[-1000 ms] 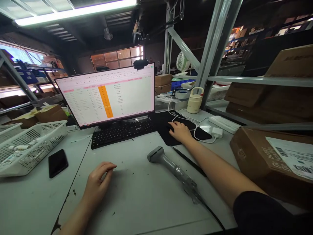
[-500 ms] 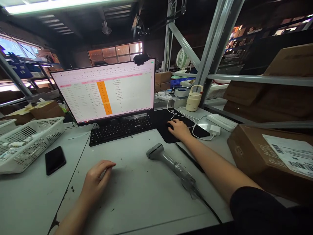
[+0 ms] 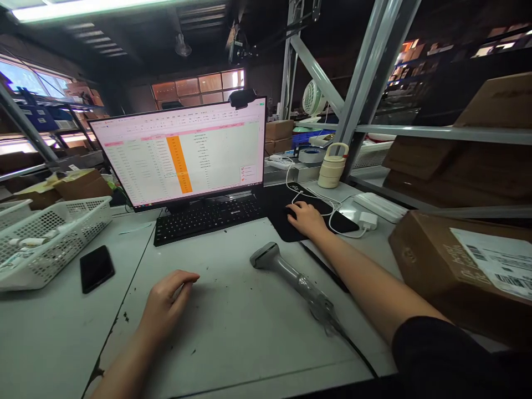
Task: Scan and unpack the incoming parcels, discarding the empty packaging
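Nearest the camera, the left hand (image 3: 168, 302) lies on the bare grey counter (image 3: 249, 343), palm down with the fingers loosely curled and nothing in it; it sits where it sat a second ago. Just to its right the barcode scanner (image 3: 291, 277) lies on its side, its cable trailing toward the near edge, untouched by either hand. Left of the hand and well apart, a black phone (image 3: 97, 268) rests face up beside a white mesh basket (image 3: 54, 235).

Further out, the right hand (image 3: 306, 219) is cupped over a mouse on the black mouse pad (image 3: 282, 227); the mouse itself is almost wholly hidden beneath the palm, so the grip can only be judged as a light hold. That hand has barely shifted over the last second. A cardboard box (image 3: 449, 266) with a shipping label sits at the right edge, beside the forearm.

Beyond the keyboard (image 3: 208, 217), the monitor (image 3: 183, 152) shows a spreadsheet with an orange column. The one clear change is here: a small pop-up has appeared at the lower right of the screen, which was not there half a second ago. It most likely answers a click of the mouse, so the work in hand is on screen, with the scanner idle.
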Demonstrator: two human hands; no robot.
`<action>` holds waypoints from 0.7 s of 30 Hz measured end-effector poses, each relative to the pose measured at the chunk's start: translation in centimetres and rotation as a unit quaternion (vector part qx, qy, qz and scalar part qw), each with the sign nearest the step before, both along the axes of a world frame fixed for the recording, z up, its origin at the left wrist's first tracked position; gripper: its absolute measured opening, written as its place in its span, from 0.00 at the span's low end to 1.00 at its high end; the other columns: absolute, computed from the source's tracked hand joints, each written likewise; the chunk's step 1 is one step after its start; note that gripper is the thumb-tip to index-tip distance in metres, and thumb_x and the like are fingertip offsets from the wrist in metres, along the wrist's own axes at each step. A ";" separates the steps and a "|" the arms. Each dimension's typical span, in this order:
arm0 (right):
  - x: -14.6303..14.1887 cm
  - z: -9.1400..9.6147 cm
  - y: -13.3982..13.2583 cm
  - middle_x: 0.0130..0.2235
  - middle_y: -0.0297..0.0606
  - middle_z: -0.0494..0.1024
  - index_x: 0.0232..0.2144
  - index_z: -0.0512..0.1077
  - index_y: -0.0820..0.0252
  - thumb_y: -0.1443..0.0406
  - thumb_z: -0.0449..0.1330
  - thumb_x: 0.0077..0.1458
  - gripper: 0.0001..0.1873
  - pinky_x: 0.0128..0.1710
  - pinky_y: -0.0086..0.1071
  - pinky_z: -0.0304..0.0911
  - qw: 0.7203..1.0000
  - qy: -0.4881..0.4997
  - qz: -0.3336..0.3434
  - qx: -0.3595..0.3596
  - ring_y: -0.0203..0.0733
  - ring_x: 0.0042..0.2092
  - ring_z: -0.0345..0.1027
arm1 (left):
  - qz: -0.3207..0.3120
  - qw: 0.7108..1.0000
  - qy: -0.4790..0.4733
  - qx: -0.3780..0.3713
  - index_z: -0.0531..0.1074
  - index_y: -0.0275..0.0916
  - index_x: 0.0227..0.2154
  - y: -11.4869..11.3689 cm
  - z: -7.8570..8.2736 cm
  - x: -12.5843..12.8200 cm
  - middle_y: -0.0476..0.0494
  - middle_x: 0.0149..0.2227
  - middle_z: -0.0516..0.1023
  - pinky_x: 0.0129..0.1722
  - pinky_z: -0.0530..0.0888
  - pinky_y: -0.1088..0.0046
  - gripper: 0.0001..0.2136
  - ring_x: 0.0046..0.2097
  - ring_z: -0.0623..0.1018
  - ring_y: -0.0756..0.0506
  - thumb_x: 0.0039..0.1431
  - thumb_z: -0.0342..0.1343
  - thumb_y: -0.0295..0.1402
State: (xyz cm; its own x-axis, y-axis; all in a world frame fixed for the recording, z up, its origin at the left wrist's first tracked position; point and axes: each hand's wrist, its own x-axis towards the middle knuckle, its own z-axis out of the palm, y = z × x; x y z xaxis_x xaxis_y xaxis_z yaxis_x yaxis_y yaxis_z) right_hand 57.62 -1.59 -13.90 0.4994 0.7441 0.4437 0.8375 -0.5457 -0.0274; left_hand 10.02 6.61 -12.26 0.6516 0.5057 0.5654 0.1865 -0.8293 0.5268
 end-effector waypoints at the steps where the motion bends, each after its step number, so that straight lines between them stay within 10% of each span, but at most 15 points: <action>1: 0.0 0.0 0.0 0.57 0.47 0.71 0.57 0.73 0.55 0.60 0.56 0.63 0.21 0.50 0.44 0.65 1.000 0.001 0.000 0.001 0.56 0.52 0.67 | 0.001 1.000 0.001 -0.002 0.77 0.44 0.40 0.0 0.0 0.0 0.47 0.38 0.81 0.38 0.77 0.74 0.09 0.39 0.81 0.48 0.68 0.51 0.32; 21: 0.2 -0.2 0.0 0.57 0.49 0.71 0.57 0.72 0.57 0.59 0.54 0.65 0.21 0.51 0.45 0.67 1.000 0.000 0.018 0.010 0.55 0.52 0.68 | -0.015 1.000 0.012 -0.005 0.77 0.43 0.42 0.0 0.1 0.2 0.48 0.38 0.82 0.40 0.77 0.74 0.10 0.40 0.81 0.48 0.67 0.51 0.29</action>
